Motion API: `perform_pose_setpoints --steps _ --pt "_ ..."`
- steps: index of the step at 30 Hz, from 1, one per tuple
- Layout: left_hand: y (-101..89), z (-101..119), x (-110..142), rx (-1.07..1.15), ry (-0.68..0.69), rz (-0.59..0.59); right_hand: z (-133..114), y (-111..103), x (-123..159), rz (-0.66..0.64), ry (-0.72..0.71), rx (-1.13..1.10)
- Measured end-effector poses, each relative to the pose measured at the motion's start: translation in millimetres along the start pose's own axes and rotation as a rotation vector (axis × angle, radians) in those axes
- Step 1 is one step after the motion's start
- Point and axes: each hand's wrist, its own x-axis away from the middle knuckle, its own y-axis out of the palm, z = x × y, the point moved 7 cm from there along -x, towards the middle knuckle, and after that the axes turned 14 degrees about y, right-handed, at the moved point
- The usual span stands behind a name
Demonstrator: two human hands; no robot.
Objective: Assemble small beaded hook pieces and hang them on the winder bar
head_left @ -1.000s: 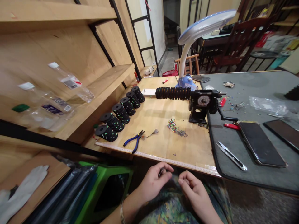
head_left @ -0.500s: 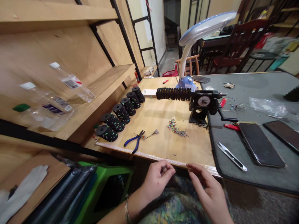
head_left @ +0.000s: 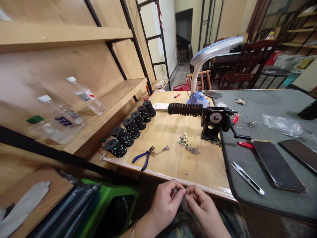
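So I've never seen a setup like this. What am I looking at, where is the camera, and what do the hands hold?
This single view comes from a camera worn on the person's head, looking forward and down. At the bottom are the person's left hand and right hand, close together. The left seems to pinch something small, too small to identify. On a wooden board stands a black hand-cranked machine with a round dial and a long rod wrapped in black cord. Left of it lie a row of black rolls, blue-handled pliers and a heap of tiny coloured pieces. A tape measure runs along the front edge. To the right, a grey mat holds thread snips and two phones.
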Motion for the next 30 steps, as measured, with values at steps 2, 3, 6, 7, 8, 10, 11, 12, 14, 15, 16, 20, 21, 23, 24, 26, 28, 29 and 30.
perform_pose_setpoints --steps 2,3,6,7,8,10,11,12,14,15,16,20,21,23,24,26,28,29,30 --pt "-4.2 1 -6 -0.070 0.032 -0.010 2 -5 -2 0.057 -0.030 0.057" --pt "-7.0 3 -10 -0.129 0.061 -0.023 2 -8 -3 0.084 -0.037 0.078" --pt "-16.2 5 -27 -0.367 0.156 -0.071 7 -17 -7 0.135 -0.019 0.083" --pt "-19.2 3 -34 -0.449 0.171 -0.084 9 -20 -8 0.143 -0.006 0.068" --pt "-22.1 0 -39 -0.522 0.168 -0.093 12 -23 -9 0.151 0.006 0.047" --pt "-26.7 -8 -49 -0.632 0.143 -0.118 17 -26 -10 0.163 0.027 0.001" --pt "-28.5 -10 -53 -0.663 0.139 -0.128 19 -28 -10 0.170 0.034 -0.020" --pt "-30.4 -11 -56 -0.678 0.149 -0.133 20 -28 -9 0.172 0.041 -0.038" --pt "-36.6 -6 -61 -0.672 0.199 -0.119 22 -28 -9 0.169 0.055 -0.065" --pt "-41.8 -2 -63 -0.667 0.229 -0.098 23 -28 -9 0.166 0.061 -0.077" --pt "-48.5 1 -64 -0.668 0.253 -0.073 24 -27 -8 0.160 0.068 -0.086" --pt "-83.8 1 -73 -0.808 0.220 -0.005 28 -28 -7 0.159 0.098 -0.095" --pt "-90.8 -3 -75 -0.865 0.202 -0.024 30 -28 -7 0.160 0.102 -0.094" --pt "-101.2 -15 -79 -0.974 0.155 -0.080 32 -27 -7 0.154 0.104 -0.099" --pt "-104.9 -23 -80 -1.005 0.133 -0.104 33 -27 -7 0.152 0.101 -0.108" --pt "-109.5 -37 -81 -1.022 0.102 -0.121 34 -26 -7 0.155 0.098 -0.127" --pt "-111.6 -47 -81 -1.006 0.090 -0.109 34 -23 -6 0.153 0.104 -0.139" --pt "-112.5 -50 -81 -0.993 0.088 -0.098 33 -22 -5 0.160 0.105 -0.146" --pt "-113.7 -52 -82 -0.977 0.086 -0.083 32 -22 -4 0.169 0.106 -0.154"
